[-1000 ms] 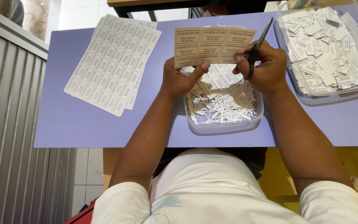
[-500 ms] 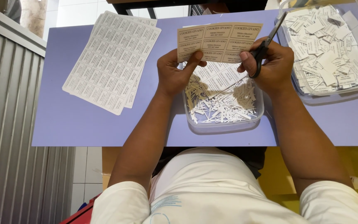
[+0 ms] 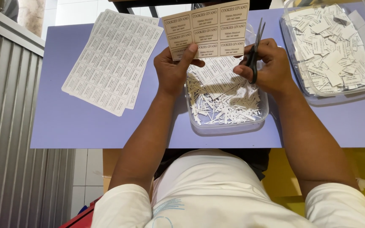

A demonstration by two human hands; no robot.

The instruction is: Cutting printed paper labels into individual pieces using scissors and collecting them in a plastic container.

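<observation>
My left hand pinches the lower left corner of a tan sheet of printed labels and holds it upright above the table. My right hand grips a pair of black-handled scissors, blades pointing up along the sheet's right edge. Below both hands stands a clear plastic tub filled with thin white paper trimmings.
A stack of white label sheets lies on the lilac table to the left. A larger clear tub holding several cut labels stands at the right. A corrugated metal wall runs down the left side.
The tan sheet has been lifted higher and turned more upright. The scissors have swung from slanted to nearly vertical at the sheet's right edge.
</observation>
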